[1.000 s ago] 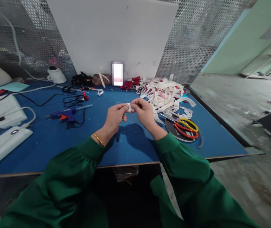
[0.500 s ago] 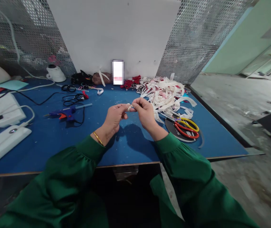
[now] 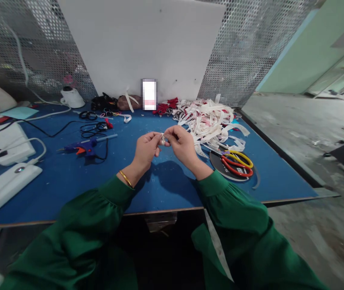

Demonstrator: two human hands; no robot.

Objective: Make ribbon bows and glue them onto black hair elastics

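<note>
Over the middle of the blue table, my left hand [image 3: 146,150] pinches a small piece of white ribbon [image 3: 162,141] between thumb and fingers. From the other side, my right hand [image 3: 182,144] has its thumb and fingertips closed on the same piece. The fingers cover much of it, so its exact shape is hard to make out. To the right of my right hand spreads a tangled heap of white ribbon strips [image 3: 209,119]. Red and yellow handled scissors [image 3: 237,163] rest on a round black disc [image 3: 220,169] in front of the heap.
A blue glue gun [image 3: 85,148] with its cord lies to the left of my hands. Further left are a white power strip [image 3: 9,189] and a white box [image 3: 10,143]. A lit phone [image 3: 149,94] leans on the white board at the back, beside red ribbon pieces [image 3: 168,106].
My fingertips have shifted slightly around the small white ribbon piece, with the right fingers now bent higher over it. The view has tilted a little.
</note>
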